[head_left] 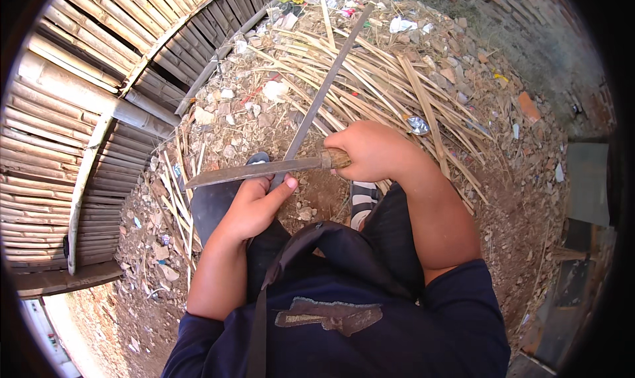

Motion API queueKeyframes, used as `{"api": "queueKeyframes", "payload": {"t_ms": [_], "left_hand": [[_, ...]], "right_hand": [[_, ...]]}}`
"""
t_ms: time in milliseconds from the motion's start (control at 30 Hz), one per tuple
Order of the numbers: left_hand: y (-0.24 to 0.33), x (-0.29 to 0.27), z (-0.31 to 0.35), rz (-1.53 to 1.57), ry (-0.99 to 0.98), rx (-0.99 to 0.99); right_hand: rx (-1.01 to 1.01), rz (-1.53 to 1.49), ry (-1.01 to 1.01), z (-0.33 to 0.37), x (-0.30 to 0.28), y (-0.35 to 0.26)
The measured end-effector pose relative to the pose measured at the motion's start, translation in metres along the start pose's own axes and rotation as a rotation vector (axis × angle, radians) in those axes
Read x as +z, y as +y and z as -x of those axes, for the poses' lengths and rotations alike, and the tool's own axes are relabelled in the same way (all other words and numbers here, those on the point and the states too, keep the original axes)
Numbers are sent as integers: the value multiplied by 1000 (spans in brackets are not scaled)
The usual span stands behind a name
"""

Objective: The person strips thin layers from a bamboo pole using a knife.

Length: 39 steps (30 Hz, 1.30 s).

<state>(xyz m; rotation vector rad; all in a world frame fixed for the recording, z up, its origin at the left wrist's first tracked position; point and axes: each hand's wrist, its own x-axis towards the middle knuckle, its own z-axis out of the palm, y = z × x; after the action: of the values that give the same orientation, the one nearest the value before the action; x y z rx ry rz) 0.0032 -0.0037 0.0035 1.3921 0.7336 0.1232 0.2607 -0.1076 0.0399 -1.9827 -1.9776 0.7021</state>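
Note:
My right hand (365, 150) is wrapped round the wooden handle of a machete (248, 172), whose long dull blade points left. The blade lies crosswise over the near end of a long grey bamboo strip (323, 90). My left hand (254, 207) grips that end just below the blade, thumb stretched along it; the fingers are partly hidden under the blade and strip. From there the strip runs away from me, up and to the right. Many split bamboo strips (370, 80) lie heaped on the ground beyond my hands.
A bamboo slat wall (59, 153) stands at left, a brick wall (509, 7) at far right. Rubble and litter, including white scraps (274, 91), cover the dirt. More thin strips (177, 203) lie left of my legs. My sandalled foot (364, 203) is below my right hand.

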Motion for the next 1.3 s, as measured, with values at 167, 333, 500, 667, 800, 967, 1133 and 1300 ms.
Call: {"api": "queueKeyframes", "payload": {"t_ms": [167, 333, 500, 667, 800, 967, 1133, 1300], "left_hand": [[-9, -4, -1, 10, 8, 60], [-4, -3, -2, -9, -13, 66], [0, -3, 1, -2, 2, 37], [0, -4, 2, -3, 0, 62], [2, -4, -1, 22, -35, 54], [-1, -6, 1, 46, -38, 30], [4, -2, 2, 22, -19, 36], [5, -2, 1, 35, -38, 49]], "right_hand": [[-24, -51, 83, -5, -5, 29], [250, -142, 284, 4, -19, 43], [94, -27, -8, 8, -15, 9], [189, -140, 135, 2, -19, 41], [353, -160, 313, 10, -25, 42], [109, -11, 148, 6, -14, 27], [290, -193, 261, 0, -23, 45], [228, -43, 345, 2, -9, 29]]}}
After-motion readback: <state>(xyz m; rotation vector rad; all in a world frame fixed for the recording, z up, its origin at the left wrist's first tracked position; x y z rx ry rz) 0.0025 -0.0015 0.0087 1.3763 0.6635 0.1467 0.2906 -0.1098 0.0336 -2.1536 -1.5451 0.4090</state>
